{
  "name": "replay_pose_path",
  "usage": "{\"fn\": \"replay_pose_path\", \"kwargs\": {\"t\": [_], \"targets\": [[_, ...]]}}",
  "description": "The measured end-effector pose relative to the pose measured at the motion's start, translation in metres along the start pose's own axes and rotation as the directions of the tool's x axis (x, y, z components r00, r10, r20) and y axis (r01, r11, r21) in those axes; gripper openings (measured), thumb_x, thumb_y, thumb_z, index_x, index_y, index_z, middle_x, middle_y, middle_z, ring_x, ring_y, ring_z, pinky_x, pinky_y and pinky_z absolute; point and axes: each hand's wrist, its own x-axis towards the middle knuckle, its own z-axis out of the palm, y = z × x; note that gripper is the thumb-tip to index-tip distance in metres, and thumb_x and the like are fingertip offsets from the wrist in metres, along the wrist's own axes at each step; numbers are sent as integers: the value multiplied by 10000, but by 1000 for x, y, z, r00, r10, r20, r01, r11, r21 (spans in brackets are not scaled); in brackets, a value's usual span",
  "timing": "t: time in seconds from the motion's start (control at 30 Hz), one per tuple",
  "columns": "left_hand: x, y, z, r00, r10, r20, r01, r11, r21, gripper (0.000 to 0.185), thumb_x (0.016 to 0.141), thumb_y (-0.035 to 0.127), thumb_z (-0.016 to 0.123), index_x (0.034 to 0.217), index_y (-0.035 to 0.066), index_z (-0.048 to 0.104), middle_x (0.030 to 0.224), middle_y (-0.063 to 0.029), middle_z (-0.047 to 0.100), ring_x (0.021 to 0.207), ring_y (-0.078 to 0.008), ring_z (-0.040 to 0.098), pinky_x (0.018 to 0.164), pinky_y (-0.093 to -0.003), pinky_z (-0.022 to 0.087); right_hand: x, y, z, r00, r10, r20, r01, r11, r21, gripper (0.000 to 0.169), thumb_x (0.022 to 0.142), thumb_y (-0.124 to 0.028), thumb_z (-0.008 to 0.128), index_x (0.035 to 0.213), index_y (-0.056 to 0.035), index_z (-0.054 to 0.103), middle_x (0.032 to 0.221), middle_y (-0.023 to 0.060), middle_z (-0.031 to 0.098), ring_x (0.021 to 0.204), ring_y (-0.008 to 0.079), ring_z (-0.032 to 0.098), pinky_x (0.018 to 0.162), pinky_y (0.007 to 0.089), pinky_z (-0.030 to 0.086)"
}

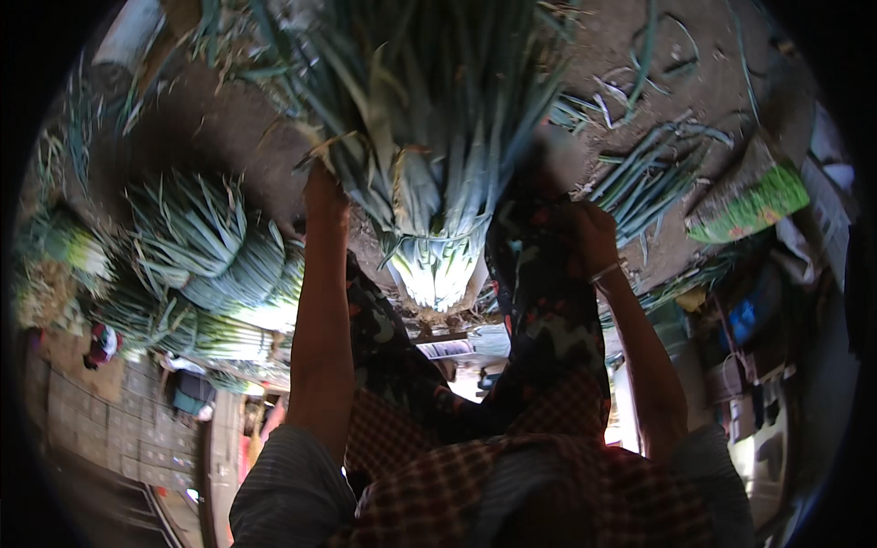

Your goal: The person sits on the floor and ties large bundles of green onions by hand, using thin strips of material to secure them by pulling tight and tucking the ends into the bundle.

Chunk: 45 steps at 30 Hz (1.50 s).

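Observation:
A large bunch of leeks or big green onions (pixel 438 178) lies between my knees, its green leaves fanning away and its white root ends towards me. A tie (pixel 442 238) runs round it just above the white stalks. At the left edge of the bunch is my left hand (pixel 326 192), beside some drooping yellowed leaves (pixel 332 145); its fingers are hidden. My right hand (pixel 593 229) rests by the right knee of my dark patterned trousers (pixel 541 274). Its fingers curl in, but what they may hold is not visible.
More tied leek bunches (pixel 226 253) are piled on the left. Loose leaves (pixel 651 175) lie on the earthen floor at right, near a green printed sack (pixel 750 202). Another person (pixel 103 344) is far off at left, by a paved area (pixel 137 418).

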Motion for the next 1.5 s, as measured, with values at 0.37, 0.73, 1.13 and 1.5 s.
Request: {"fn": "replay_pose_path", "kwargs": {"t": [0.37,0.73,1.13,1.5], "targets": [[35,-1,11,969,-146,197,186,961,-203,316,934,218,418,1149,1,499,1123,-101,540,1011,-232,531,899,-361,441,122,70,31,878,-476,52,311,484,-818,264,819,-272,526,1006,-117,627,823,121,632,723,290,625,643,350,495],[39,24,30,947,-236,219,254,965,-62,258,927,269,418,1024,65,542,983,-91,563,885,-226,541,782,-385,469,163,54,192,881,-251,-402,78,914,-399,288,892,-275,392,1128,-146,494,1214,202,445,1075,417,460,874,497,397],[72,23,22,924,-347,159,353,936,-10,246,929,274,412,993,68,532,951,-89,555,851,-223,530,752,-381,457,199,184,157,790,-41,-611,-447,644,-621,148,874,-155,477,928,-101,605,837,17,643,653,147,612,567,305,472],[82,27,15,919,-376,117,367,926,94,239,931,278,407,964,71,522,923,-87,548,820,-220,521,724,-376,446,311,99,174,998,-42,-46,14,870,-492,247,876,-233,449,986,-110,633,1051,128,589,917,234,583,741,404,486]]}}
